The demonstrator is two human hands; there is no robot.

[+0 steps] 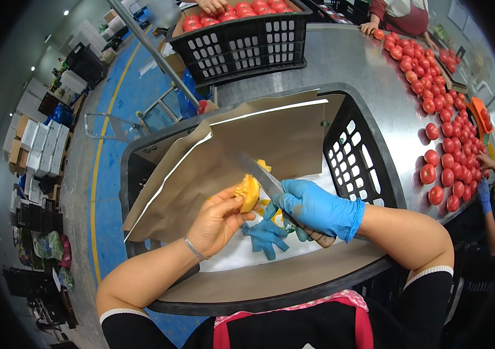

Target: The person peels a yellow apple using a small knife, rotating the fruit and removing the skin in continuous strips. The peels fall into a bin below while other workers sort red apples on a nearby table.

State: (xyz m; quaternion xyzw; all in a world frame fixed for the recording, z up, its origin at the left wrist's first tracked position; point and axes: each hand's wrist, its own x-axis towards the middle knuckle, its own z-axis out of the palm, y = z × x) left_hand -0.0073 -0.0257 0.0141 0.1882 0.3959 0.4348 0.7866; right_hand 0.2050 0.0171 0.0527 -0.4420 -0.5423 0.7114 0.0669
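My left hand (219, 220) is bare and pinches a yellow piece of fruit (248, 193), whose exact kind I cannot make out. In my right hand (316, 206), in a blue glove, is a knife (266, 181), its handle (319, 237) poking out below the fist. The blade points up and left, right beside the yellow piece; whether it touches is unclear. Both hands are over a black plastic crate (375, 145) lined with brown paper (271, 136). An empty blue glove (264, 237) lies on the white bottom below them, near more yellow bits (270, 210).
Beyond it, a black crate of tomatoes (237, 51) stands on the steel table (352, 70), another person's hand (211, 6) on them. Many loose tomatoes (433, 93) spread along the right side. More people's hands (369, 27) reach in there. A metal pole (157, 55) rises at left.
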